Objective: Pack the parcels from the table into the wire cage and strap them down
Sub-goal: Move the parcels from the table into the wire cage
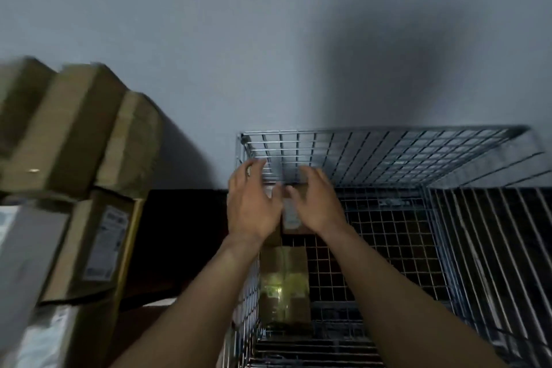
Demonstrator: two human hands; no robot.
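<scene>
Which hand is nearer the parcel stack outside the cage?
Left. The left hand is at the cage wall facing the stack; the right hand is farther right, inside the cage.

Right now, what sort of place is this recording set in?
Likely a parcel sorting or storage room: labelled cardboard parcels stacked at left, a wire cage beside them, a plain grey wall.

**Both hands out, side by side**

Both bare forearms were stretched forward, nearly parallel. The left hand (254, 206) and the right hand (318, 206) sat close together, backs up, fingers spread and loosely bent, thumbs pointing toward each other.
</scene>
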